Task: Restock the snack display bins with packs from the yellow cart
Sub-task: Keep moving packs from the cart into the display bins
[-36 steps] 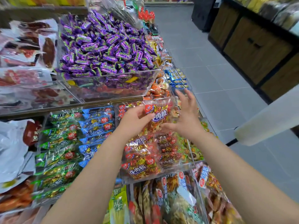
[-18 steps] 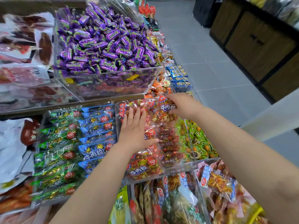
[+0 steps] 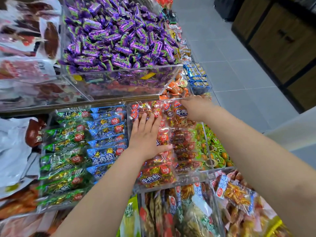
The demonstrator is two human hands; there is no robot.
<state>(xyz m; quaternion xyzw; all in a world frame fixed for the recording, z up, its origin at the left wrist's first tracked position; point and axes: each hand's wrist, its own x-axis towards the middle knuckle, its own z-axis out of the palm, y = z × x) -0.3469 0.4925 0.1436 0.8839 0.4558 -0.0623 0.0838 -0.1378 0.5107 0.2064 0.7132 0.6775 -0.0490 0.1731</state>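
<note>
lowered since a second ago, the left hand (image 3: 147,141) is lying flat on the red snack packs (image 3: 157,175) in the clear bin (image 3: 191,179), fingers straight and slightly spread, holding nothing. the right hand (image 3: 195,108) is reaching into the bin's far right corner, touching the farthest red pack (image 3: 179,115); its fingers are blurred, so whether they are pinching it cannot be told. blue packs (image 3: 106,156) are sitting just left of the bin, purple candies (image 3: 116,36) heaped beyond.

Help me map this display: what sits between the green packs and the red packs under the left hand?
In the head view, a column of blue snack packs separates the green packs from the red packs.
</note>
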